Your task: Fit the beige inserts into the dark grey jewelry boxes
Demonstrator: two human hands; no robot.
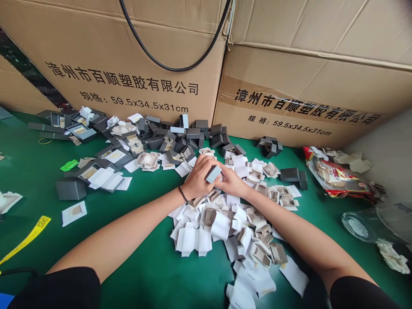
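My left hand (198, 179) is wrapped round a small grey box (213, 174), whose light blue-grey end sticks out of the grip. Against the box's right side my right hand (234, 182) closes too, its fingers partly hidden behind the left hand. Both hands are held over a heap of folded white and grey-brown card inserts (220, 225), which spreads below them toward the front of the table. Just beyond the hands lies a pile of small dark grey boxes (193, 134), some of them opened.
Large brown cartons (135, 51) stand along the back, with a black cable (180, 68) hanging before them. On the right are a red snack bag (337, 176) and a clear glass jar (358, 226). A yellow tag strip (27, 242) lies left on the green table (141, 266).
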